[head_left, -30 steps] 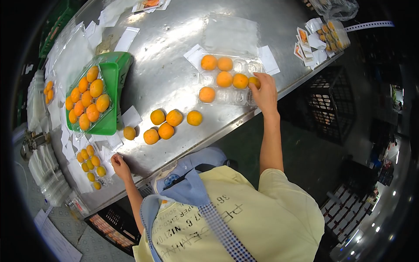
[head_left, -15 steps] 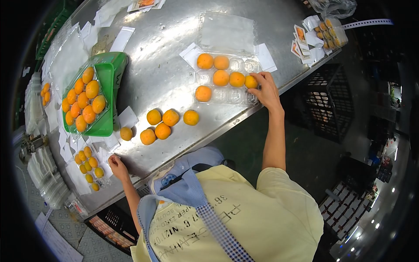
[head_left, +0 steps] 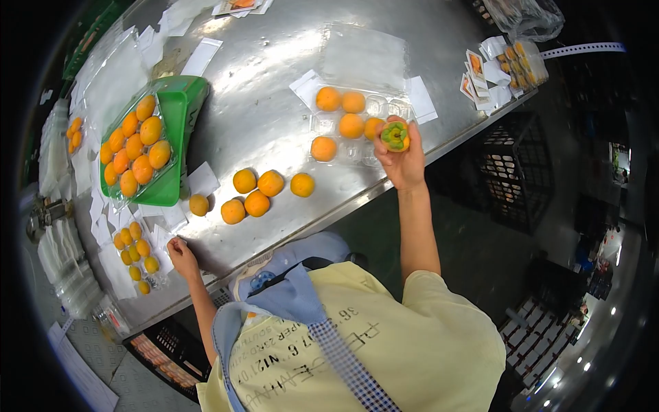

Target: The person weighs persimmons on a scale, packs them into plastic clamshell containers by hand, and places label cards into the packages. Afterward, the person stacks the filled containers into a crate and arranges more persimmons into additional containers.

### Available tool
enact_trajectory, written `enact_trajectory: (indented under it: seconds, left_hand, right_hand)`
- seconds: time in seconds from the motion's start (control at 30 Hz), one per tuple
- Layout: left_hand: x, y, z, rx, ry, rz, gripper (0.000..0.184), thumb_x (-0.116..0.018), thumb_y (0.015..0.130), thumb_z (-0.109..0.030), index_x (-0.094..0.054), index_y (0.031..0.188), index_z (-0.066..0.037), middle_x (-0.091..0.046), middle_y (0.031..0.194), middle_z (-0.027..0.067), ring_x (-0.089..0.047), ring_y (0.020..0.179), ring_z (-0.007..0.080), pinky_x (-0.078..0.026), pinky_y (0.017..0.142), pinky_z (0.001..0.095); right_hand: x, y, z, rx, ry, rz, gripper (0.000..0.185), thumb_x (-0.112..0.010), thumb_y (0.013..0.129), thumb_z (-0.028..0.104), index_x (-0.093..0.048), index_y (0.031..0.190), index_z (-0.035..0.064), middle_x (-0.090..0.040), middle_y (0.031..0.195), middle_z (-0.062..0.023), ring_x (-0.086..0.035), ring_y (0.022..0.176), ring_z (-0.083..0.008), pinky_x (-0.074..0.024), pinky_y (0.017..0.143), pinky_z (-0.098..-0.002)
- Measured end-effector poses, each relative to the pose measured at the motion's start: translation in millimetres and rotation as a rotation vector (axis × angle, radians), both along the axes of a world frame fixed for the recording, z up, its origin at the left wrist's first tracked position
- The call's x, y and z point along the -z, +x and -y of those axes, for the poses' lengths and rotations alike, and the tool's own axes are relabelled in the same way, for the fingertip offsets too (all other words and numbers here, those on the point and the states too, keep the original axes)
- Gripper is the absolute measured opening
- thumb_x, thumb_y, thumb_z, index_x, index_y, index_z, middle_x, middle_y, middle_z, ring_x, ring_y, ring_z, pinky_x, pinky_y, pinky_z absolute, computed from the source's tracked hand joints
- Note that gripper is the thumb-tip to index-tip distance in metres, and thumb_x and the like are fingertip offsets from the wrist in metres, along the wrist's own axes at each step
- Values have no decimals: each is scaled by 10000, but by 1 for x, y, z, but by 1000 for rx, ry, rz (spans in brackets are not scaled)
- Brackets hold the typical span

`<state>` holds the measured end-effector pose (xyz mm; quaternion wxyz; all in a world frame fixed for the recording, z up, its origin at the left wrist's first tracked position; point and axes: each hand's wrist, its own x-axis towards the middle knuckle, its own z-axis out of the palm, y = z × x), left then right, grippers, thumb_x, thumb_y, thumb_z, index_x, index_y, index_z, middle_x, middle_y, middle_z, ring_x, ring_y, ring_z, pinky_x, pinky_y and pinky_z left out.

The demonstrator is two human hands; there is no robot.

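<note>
While right fingers (head_left: pixel 414 137) hold a persimmon (head_left: pixel 395 136), the open tray (head_left: pixel 376 105) shows five.

Held fruit (head_left: pixel 395 136): round, orange at the rim, leafy green calyx turned up to the camera, gripped between thumb and fingers of the right hand (head_left: pixel 403 161), covering part of the tray's right end from this view. Clear plastic tray (head_left: pixel 353 150) lies open, flat, just left of and beyond that hand, moulded cups in rows, its transparent lid (head_left: pixel 364 58) laid out on the side farther from the hands. Five orange fruits (head_left: pixel 323 148) sit in the cups, smooth faces up, the one nearest the right hand partly hidden by it.
</note>
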<state>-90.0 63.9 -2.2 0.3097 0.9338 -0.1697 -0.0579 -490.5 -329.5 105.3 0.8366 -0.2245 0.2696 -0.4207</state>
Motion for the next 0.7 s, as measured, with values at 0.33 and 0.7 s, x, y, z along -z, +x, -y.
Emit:
enact_trajectory:
  seconds: [0.33,0.7]
  left_hand:
    - [-4,-5,4,-21,-10,-7,153,-541,907,-190,-573,979,-59,-570,782,39,-549,715,146,-453,694,283]
    - [-18,-5,-1,83,-1,16,124,-556,895,-208,-600,979,-128,-609,790,56,-600,688,230,-472,650,367]
  right_hand:
    - [-33,84,-51,-63,294,234,364,-427,978,332,-504,1145,18,-527,1038,-134,-528,920,-267,-477,768,-307]
    - [-41,153,-129,-91,-31,-220,353,-604,902,166,-485,1188,-3,-551,1098,-137,-584,971,-238,-511,821,-315]
